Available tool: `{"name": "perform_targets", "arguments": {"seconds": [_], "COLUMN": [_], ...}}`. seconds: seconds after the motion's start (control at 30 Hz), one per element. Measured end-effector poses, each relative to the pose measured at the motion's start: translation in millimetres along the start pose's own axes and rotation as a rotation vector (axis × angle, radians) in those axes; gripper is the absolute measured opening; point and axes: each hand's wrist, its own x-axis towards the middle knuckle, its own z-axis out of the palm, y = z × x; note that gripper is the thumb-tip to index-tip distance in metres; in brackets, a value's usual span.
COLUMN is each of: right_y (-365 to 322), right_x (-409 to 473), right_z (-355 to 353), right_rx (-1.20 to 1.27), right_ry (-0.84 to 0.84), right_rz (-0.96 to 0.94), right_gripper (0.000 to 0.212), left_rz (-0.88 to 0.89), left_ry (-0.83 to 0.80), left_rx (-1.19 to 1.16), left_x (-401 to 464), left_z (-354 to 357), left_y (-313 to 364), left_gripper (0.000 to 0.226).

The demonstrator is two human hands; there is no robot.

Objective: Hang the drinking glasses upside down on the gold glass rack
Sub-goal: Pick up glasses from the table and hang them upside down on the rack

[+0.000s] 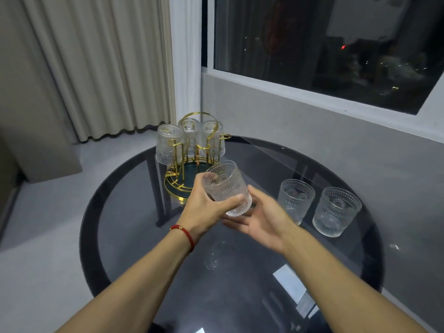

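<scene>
Left hand (204, 207) gripping tilted glass (227, 187) above dark tabletop (115, 212), right hand (262, 222) spread beneath it, near gold rack (189, 164).

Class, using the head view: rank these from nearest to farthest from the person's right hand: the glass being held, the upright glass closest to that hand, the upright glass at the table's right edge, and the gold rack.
1. Held glass, touching the right hand.
2. Nearer upright glass, just right of it.
3. Outer upright glass, farther right.
4. Gold rack, back left.

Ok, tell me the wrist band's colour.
Red, on the left wrist band; head view.
</scene>
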Motion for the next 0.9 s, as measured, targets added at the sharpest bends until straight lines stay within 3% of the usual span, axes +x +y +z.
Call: {"name": "perform_targets", "arguments": {"seconds": [0.17,0.27,0.4,0.53,0.73,0.9], "right_y": [0,-2,-7,-21,-66,-110], "right_x": [17,21,25,21,33,61], "right_z": [7,2,3,10,18,45], "right_rx": [0.254,0.248,0.035,-0.215,-0.504,-0.738], "right_ry": [-0.019,0.05,0.172,0.35,0.534,0.568], "right_rz": [-0.014,-0.051,-0.232,-0.434,-0.676,-0.771], "right_gripper": [0.043,0.041,0.035,0.033,0.054,0.065], "left_rz": [-0.012,-0.055,-0.023,0.008,0.161,0.173], "left_ry": [-0.105,-0.252,-0.218,-0.172,-0.016,0.019], "left_rx": [0.001,0.155,0.612,0.925,1.013,1.016], "left_x": [17,24,29,34,32,30], "left_z": [-11,-28,-39,-35,-30,-24], "left_y": [-11,-15,-34,-54,-71,-81], "left_gripper": [0.082,0.104,0.091,0.078,0.062,0.06]}}
